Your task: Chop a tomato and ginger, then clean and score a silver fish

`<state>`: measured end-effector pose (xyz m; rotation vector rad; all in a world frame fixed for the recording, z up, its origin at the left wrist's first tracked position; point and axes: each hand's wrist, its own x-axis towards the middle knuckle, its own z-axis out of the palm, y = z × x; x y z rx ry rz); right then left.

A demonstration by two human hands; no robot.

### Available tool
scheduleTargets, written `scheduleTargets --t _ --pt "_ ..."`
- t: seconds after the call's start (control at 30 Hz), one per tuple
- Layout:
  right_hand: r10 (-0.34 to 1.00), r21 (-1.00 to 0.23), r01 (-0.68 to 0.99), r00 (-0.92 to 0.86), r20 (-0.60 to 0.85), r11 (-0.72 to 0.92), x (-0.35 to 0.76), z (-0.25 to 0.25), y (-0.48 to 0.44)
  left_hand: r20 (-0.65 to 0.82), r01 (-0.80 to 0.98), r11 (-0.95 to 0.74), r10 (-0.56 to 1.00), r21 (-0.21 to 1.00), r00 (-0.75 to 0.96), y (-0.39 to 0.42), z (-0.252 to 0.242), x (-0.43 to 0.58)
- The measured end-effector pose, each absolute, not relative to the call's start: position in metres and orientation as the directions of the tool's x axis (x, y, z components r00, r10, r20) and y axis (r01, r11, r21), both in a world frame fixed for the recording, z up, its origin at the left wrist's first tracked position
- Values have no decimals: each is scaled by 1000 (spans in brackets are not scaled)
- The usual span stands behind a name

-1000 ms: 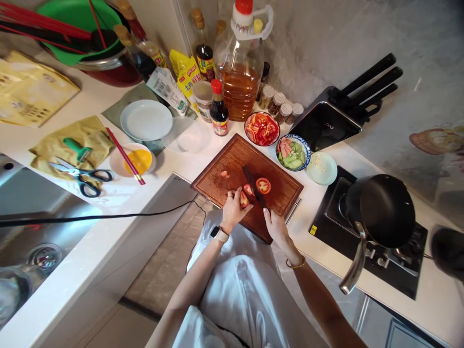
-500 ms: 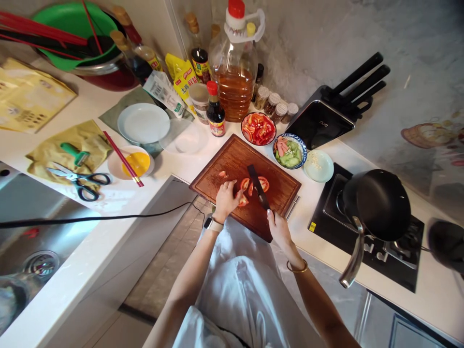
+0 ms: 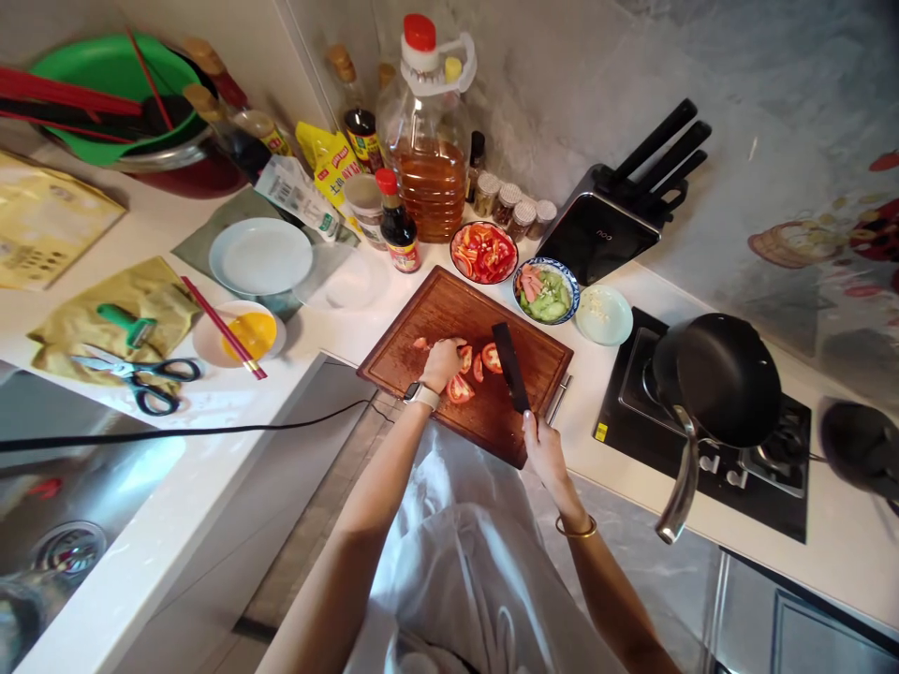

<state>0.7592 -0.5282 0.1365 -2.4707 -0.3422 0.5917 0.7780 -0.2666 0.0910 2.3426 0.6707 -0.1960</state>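
Knife [image 3: 511, 370] shifted right, now beside tomato pcs [image 3: 460, 389] mid-board [image 3: 449, 304]; L hand [image 3: 442, 363] moved fwd over pcs, can't tell if gripping. R hand [image 3: 544, 447] clamped on knife hdl. Blade looks clear, so cut prob paused. Red-veg bowl [image 3: 484, 253] just past board.

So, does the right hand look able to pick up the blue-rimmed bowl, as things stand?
Probably not yet: the right hand holds the knife, so it would likely need to release that first. Otherwise, the way across the cutting board to the blue-rimmed bowl looks free.
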Motion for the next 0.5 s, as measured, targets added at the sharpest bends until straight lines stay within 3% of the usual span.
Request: scheduleTargets --t 0.33,0.5 --pt "369 -585 108 862 -348 -803 757 130 -526 -322 471 -655 344 591 882 -267 85 767" --pt "393 -587 130 851 -347 -799 757 128 -524 -260 441 -756 358 483 897 -282 93 755"
